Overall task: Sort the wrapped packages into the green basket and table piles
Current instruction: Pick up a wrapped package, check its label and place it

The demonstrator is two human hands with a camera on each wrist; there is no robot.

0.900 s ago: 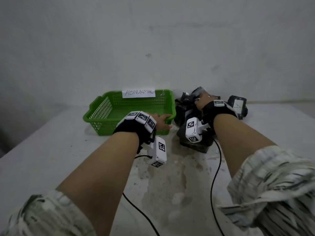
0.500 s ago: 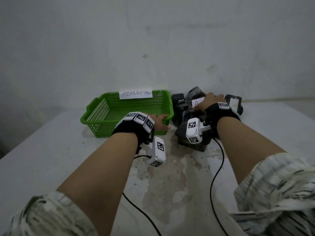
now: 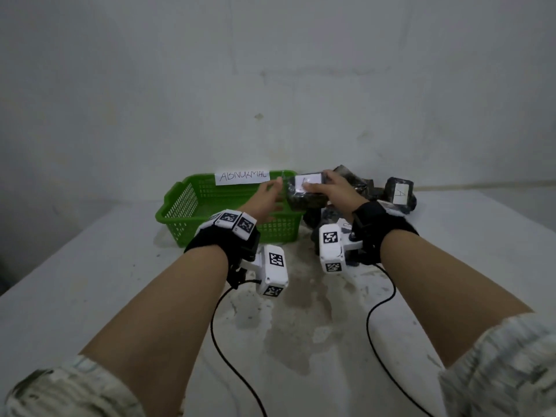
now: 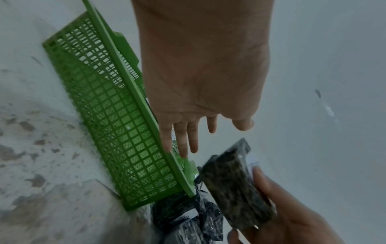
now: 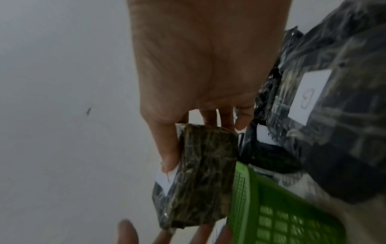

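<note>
My right hand [image 3: 319, 184] grips a dark wrapped package [image 3: 302, 197] with a white label on top, raised over the right end of the green basket [image 3: 183, 206]. In the right wrist view the thumb [image 5: 168, 158] presses the label side of the package [image 5: 200, 175]. My left hand [image 3: 269, 192] is open with straight fingers [image 4: 189, 140], held just left of the package [image 4: 234, 186] and not touching it. The basket looks empty as far as it shows.
A pile of dark wrapped packages [image 3: 398, 192] with white labels lies right of the basket against the wall. A paper sign [image 3: 242, 176] sits on the basket's far rim. Two black cables [image 3: 373, 320] run across the stained tabletop toward me.
My right hand has lifted one package out of the pile and carried it left over the basket's end. My left hand has risen from the basket's front rim toward that package.
</note>
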